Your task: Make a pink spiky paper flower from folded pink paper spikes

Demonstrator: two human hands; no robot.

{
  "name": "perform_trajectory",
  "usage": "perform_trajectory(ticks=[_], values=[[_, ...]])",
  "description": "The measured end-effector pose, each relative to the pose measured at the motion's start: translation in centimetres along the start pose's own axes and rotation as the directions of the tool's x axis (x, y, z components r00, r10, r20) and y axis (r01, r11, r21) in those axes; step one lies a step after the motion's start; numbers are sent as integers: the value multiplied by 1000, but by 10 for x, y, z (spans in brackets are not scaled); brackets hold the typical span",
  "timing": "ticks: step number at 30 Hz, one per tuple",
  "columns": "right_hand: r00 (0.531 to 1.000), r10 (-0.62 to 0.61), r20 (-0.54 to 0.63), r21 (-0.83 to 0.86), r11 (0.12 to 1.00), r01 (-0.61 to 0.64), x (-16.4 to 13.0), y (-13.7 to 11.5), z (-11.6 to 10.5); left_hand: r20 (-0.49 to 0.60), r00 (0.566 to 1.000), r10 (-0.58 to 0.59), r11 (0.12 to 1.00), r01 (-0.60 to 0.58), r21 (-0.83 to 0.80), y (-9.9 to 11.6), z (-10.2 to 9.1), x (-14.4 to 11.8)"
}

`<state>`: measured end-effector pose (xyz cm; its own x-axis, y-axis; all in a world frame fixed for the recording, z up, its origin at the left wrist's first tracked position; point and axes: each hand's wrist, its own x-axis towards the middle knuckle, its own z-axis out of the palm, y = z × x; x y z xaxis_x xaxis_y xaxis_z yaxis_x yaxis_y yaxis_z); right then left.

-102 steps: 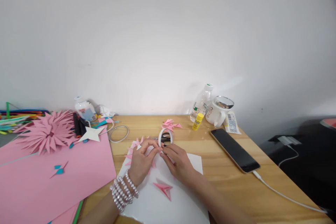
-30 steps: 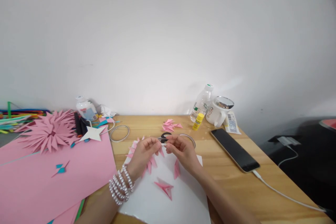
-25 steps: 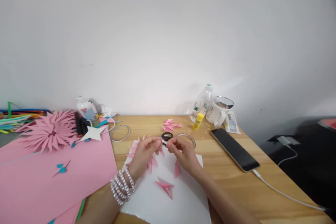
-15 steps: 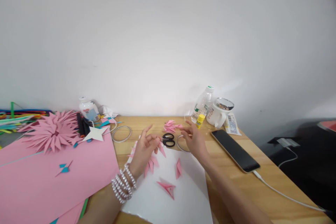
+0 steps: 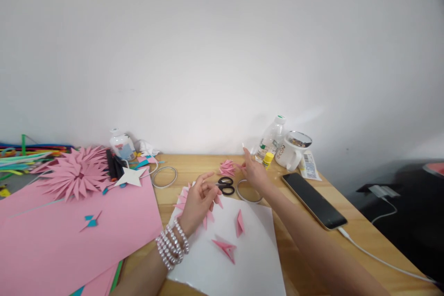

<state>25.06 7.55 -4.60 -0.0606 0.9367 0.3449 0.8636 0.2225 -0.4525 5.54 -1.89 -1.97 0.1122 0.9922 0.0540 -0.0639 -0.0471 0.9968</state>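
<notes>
At the back of the desk [image 5: 194,166], the right hand [image 5: 255,173] is stretched out over the small heap of folded pink paper points [image 5: 228,167], its fingertips at the heap's right edge; the step in hand looks like fetching another point for the half-made pink fan [image 5: 183,194] on the white sheet [image 5: 243,249]. Its grip is loose, with a tiny pale scrap that seems pinched up at the fingertips, though I cannot tell for sure. The left hand [image 5: 199,201] rests on the fan, fingers half curled and spread, clasping nothing that shows. Black scissors [image 5: 226,185] and a tape ring [image 5: 249,191] lie between the hands. Picking one point calls for a fine pinch on a single piece, without scattering the rest.
</notes>
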Motion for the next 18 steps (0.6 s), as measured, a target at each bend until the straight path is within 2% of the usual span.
perform_trajectory(ticks=[2,3,5,7,9,12,16,18], values=[[999,14,-46,132,991,-8,-10,-8,-8,-13,1000,13,1000,-13,16,1,1,-1],[998,24,-65,269,963,-6,-18,-14,-11,-18,1000,22,999,-21,23,2,1,-1],[999,32,-18,580,814,-15,-34,-30,-15,-23,999,33,999,-32,22,3,2,-1],[999,42,28,746,664,-49,-52,-47,-15,-11,1000,27,1000,-27,9,2,2,-1],[999,31,42,809,585,-52,-68,-62,-13,29,1000,10,1000,-10,1,1,2,-1],[999,6,43,844,535,-40,-82,-75,-7,89,996,-28,1000,29,-12,-1,2,0],[999,21,27,866,500,-34,-82,-72,-1,19,998,-67,993,68,-99,-1,0,2],[998,40,57,881,467,-69,-78,-66,0,-2,996,-88,981,87,-173,1,-3,4]])
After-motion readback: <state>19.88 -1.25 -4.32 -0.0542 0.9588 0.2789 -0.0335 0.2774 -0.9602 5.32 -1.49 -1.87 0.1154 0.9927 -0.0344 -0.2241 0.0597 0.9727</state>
